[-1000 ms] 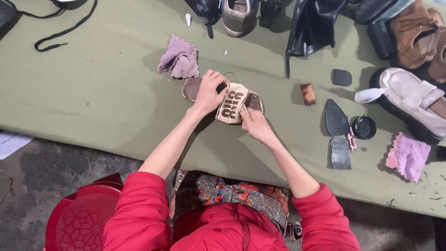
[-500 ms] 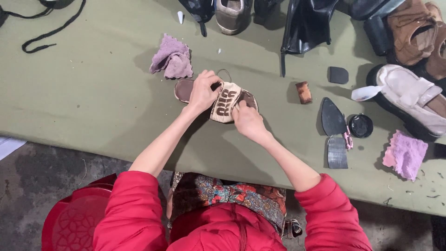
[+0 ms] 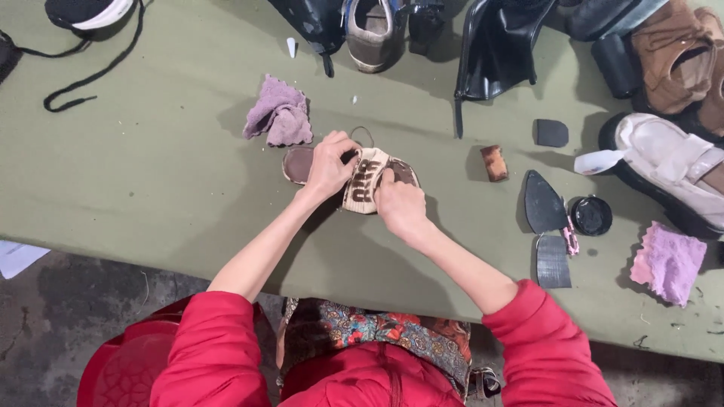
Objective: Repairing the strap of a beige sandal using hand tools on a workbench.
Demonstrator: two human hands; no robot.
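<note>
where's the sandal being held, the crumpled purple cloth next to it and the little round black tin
flat brown sandal with cream band (image 3: 367, 179), head view, on the cream band
crumpled purple cloth (image 3: 277, 113), head view, on its middle folds
small round black tin (image 3: 591, 215), head view, on its centre

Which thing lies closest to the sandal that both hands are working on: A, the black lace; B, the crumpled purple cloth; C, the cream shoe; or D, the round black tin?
B: the crumpled purple cloth lies just above the sandal, far nearer than the others.

olive-green table (image 3: 136, 188) above grey concrete floor (image 3: 68, 316).
</note>
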